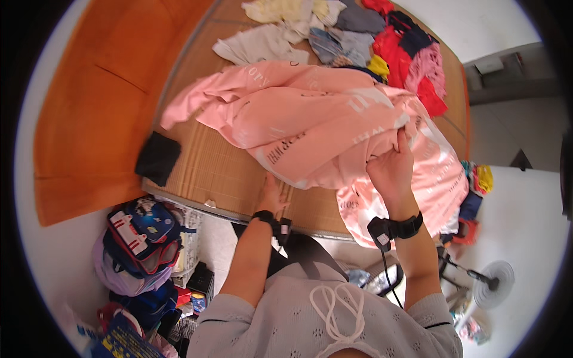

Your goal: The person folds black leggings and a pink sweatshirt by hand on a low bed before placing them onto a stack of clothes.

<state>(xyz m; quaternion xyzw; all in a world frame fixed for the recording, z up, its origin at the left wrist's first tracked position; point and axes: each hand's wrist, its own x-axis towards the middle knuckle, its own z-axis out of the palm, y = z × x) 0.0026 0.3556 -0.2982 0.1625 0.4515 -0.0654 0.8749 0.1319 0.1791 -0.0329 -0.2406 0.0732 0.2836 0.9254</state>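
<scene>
Fingers [402,142] of right hand [392,173] clamped on pink cloth [322,128], those of left hand [273,197] partly hidden, grip unclear

Head cam — left fisheye of the worn pair, upright, unmirrored. Looks steeply down and forward from head height: grey knit top [280,325] nearest, filling the bottom edge; left hand [273,196] and right hand [393,170] mid-range around frame center, along with pink printed cloth [322,119]. Bamboo mat [209,167] runs off toward the top. Wide coverage — orange panel [98,119] at left, standing fan [498,283] at lower right; straight edges bow toward the rim.
</scene>
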